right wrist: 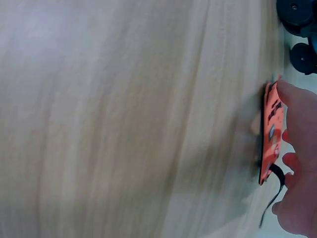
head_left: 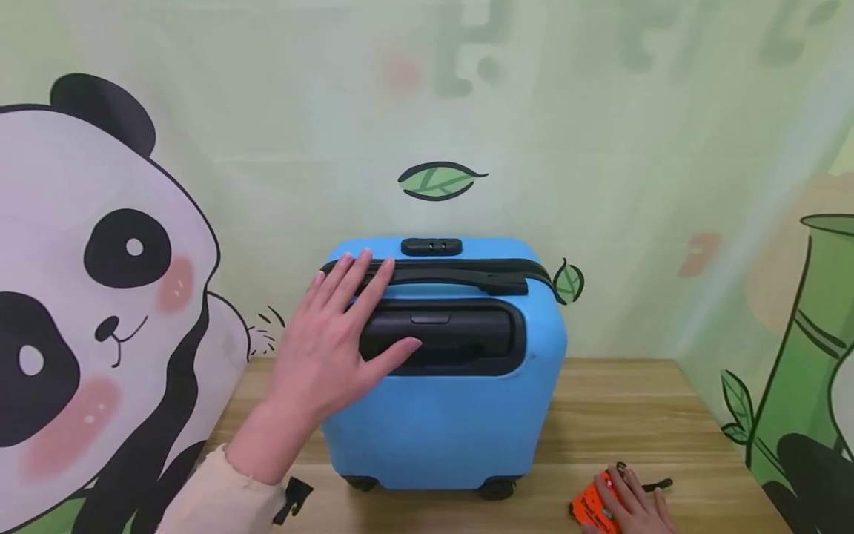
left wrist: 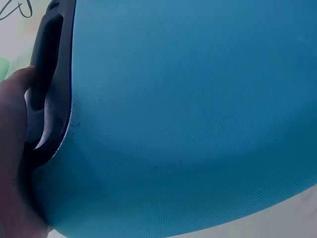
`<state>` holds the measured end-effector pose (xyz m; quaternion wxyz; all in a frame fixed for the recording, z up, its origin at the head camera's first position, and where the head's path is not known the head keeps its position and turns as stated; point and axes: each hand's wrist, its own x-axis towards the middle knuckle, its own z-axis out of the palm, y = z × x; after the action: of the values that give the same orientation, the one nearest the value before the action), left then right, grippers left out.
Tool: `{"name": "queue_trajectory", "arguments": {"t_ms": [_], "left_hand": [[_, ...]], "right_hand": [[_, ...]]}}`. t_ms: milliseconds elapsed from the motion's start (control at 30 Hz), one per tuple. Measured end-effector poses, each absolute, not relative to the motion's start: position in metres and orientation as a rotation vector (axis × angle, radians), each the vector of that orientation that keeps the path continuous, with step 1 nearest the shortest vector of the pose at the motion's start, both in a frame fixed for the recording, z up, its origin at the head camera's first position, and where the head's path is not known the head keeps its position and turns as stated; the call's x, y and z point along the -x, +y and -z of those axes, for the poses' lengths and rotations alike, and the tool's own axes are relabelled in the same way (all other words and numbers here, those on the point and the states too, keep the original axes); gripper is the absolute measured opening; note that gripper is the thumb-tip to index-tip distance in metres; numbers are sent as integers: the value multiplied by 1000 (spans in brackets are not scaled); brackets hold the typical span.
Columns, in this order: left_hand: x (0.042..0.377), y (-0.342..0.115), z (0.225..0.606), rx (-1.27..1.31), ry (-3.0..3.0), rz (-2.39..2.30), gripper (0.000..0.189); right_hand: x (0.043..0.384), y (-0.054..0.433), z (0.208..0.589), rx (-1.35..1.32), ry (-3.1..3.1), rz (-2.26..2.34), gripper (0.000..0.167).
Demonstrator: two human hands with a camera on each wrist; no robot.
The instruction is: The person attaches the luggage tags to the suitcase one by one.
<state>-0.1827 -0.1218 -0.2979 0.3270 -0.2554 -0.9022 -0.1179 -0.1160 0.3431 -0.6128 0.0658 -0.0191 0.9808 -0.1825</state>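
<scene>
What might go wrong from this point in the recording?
The suitcase stands on wheels, so a push from the left hand, laid over its top, might roll or tip it.

Those fingers lie spread rather than wrapped around the black handle, so they might slip.

The loose black strap on the orange tag might tangle or catch under the right hand.

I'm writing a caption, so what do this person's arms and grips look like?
The left grip is ungloved, with a plain cream sleeve ending near the wrist. The right grip is ungloved too; any sleeve there is out of view.
</scene>
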Motion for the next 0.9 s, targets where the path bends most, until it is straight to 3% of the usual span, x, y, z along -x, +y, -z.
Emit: {"name": "queue_trajectory", "arguments": {"t_ms": [367,600,900], "left_hand": [[183,-122,299,673,-2352,325,93],[183,-122,299,668,-2349,330,93],[184,-122,301,670,-2341,347,93]], "right_hand": [[115,354,618,305,3052,476,76],[123,366,613,852,3189,261,62],[133,382,596,1395,3167,-171,64]]}}
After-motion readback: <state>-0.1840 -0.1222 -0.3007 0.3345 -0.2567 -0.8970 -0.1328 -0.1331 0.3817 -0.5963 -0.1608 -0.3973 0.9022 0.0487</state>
